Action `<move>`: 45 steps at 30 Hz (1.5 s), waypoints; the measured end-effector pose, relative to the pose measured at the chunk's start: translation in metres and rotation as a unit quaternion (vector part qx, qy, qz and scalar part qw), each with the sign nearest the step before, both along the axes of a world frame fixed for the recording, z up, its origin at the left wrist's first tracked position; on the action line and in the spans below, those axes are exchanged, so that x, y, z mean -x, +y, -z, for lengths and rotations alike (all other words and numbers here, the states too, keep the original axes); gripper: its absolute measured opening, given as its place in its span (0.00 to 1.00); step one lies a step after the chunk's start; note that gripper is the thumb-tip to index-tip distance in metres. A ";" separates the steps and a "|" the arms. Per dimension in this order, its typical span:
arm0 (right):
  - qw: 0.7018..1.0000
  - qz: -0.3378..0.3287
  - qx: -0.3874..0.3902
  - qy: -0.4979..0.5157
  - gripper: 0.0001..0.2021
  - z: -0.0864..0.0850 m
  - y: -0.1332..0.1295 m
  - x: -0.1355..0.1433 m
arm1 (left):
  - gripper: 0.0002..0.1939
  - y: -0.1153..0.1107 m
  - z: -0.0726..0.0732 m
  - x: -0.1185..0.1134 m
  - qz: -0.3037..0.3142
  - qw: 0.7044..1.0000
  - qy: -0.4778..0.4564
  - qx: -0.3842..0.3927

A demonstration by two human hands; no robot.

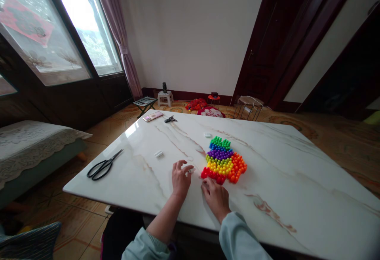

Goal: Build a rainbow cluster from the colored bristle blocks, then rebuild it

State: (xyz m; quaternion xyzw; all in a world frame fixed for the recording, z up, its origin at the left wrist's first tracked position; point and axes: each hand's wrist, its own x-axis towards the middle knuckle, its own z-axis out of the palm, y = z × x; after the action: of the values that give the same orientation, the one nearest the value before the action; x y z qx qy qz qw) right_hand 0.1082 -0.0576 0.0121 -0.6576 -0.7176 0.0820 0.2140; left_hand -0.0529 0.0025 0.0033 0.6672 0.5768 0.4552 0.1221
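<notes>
A cluster of coloured beads [221, 155] lies on the marble-look table, in bands of green, blue, purple, olive, yellow and red, with an orange section at its right. My right hand [216, 196] is at the near edge of the red beads [215, 176], fingertips drawn together; what is in them is too small to make out. To its left, my left hand [181, 179] is raised over the table with curled fingers. By its thumb and forefinger shows a small whitish piece [191, 170], and a thin clear loop curves just beyond. Whatever the left fingertips pinch is unclear.
Small white bead groups lie at the left [159, 154] and beyond the cluster [207, 135]. Black-handled scissors [103, 167] rest near the left edge. A phone [153, 116] and pliers [170, 119] lie at the far corner. Stools [165, 98] stand beyond the table [267, 145].
</notes>
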 end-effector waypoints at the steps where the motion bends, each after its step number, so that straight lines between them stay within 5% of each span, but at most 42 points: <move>1: 1.000 -0.002 -0.003 -0.001 0.08 0.001 0.000 0.000 | 0.18 -0.004 -0.001 0.004 0.000 0.999 0.041 0.003; 6: 1.000 -0.004 -0.011 0.003 0.08 0.004 0.000 0.000 | 0.23 -0.023 -0.003 0.029 0.082 0.989 0.121 0.026; 10: 1.000 -0.008 -0.013 0.010 0.09 0.003 -0.001 0.001 | 0.17 -0.026 -0.013 0.036 0.055 0.988 0.139 0.048; 13: 1.000 -0.007 -0.009 0.010 0.09 0.001 -0.001 0.001 | 0.22 -0.014 -0.028 0.031 0.009 0.974 0.186 0.125; 17: 1.000 -0.005 -0.008 0.005 0.09 0.000 -0.001 0.001 | 0.18 0.009 -0.045 0.025 0.031 0.927 0.252 0.275; 22: 1.000 0.000 -0.001 -0.001 0.10 0.001 -0.001 0.000 | 0.18 0.030 -0.053 0.022 0.071 0.930 0.239 0.270; 27: 1.000 0.009 0.008 0.008 0.10 -0.001 -0.001 0.000 | 0.17 0.051 -0.047 0.006 0.139 0.957 0.151 0.205; 32: 1.000 0.018 0.014 0.010 0.09 -0.002 -0.001 0.000 | 0.15 0.071 -0.029 -0.019 0.139 0.974 0.059 0.166; 45: 0.999 0.028 0.015 0.009 0.08 -0.002 0.000 0.001 | 0.18 0.080 -0.008 -0.041 0.189 0.968 -0.041 0.159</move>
State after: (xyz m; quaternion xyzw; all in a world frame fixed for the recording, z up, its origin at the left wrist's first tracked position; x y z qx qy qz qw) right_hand 0.1072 -0.0579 0.0139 -0.6801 -0.6953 0.0928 0.2130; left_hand -0.0122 0.0820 0.0114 0.7167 0.4997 0.3537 0.3339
